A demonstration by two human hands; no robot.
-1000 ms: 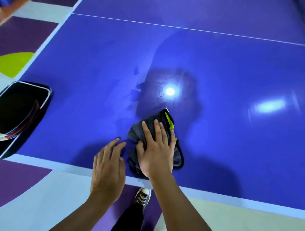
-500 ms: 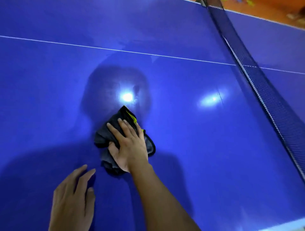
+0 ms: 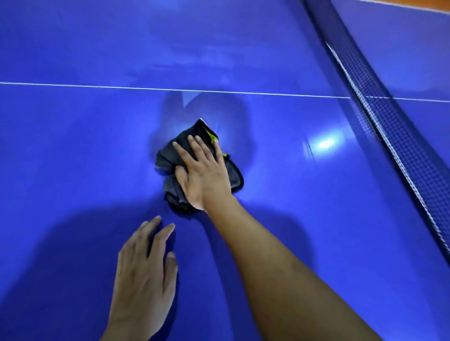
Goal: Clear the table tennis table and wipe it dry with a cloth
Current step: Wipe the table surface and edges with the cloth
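Observation:
A crumpled dark grey cloth with a yellow-green patch lies on the blue table tennis table, just short of the white centre line. My right hand presses flat on the cloth, fingers spread and pointing away from me. My left hand rests palm down on the bare tabletop nearer to me, left of my right forearm, holding nothing. The table surface is glossy and shows my reflection and a lamp's glare.
The dark net runs diagonally along the right side, with the table's other half beyond it. A white centre line crosses the table ahead of the cloth. A strip of orange floor shows at the top right corner.
My right hand has pushed the cloth away from the near edge, farther onto the table and toward the centre line and net. The dark bag and floor at left have left the view.

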